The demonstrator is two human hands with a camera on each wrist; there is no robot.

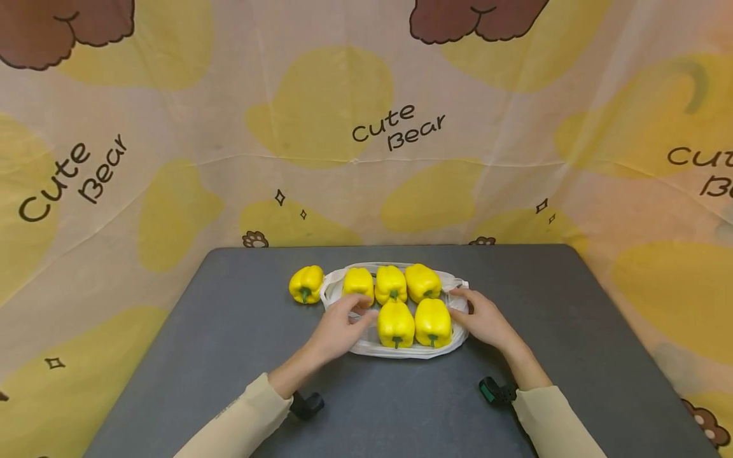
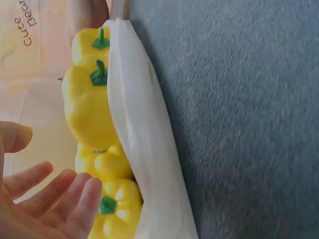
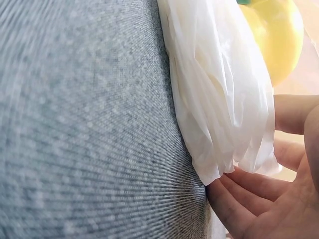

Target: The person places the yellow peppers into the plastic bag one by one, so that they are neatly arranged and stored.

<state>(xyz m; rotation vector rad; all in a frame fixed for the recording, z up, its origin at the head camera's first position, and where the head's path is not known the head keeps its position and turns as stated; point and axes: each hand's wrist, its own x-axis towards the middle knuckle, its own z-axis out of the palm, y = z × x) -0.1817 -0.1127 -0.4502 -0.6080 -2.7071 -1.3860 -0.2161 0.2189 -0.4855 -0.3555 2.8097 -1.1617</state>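
Note:
A white plastic bag (image 1: 366, 349) lies spread on the table with its mouth open. Several yellow bell peppers (image 1: 396, 324) with green stems sit inside it in two rows. One more bell pepper (image 1: 306, 284) lies outside, beside the bag's left end. My left hand (image 1: 342, 326) hovers over the bag's left part, fingers loosely bent and apart; in the left wrist view nothing is between the fingers (image 2: 75, 204). At the bag's right end, my right hand (image 1: 483, 318) holds the gathered edge, thumb on the inner side and fingers outside, as the right wrist view shows.
The dark grey table (image 1: 229, 318) extends on all sides of the bag. Behind it hangs a printed cloth (image 1: 321, 114) with yellow patches and lettering. A dark wrist device (image 1: 497, 391) is on the right wrist, another (image 1: 307, 405) on the left.

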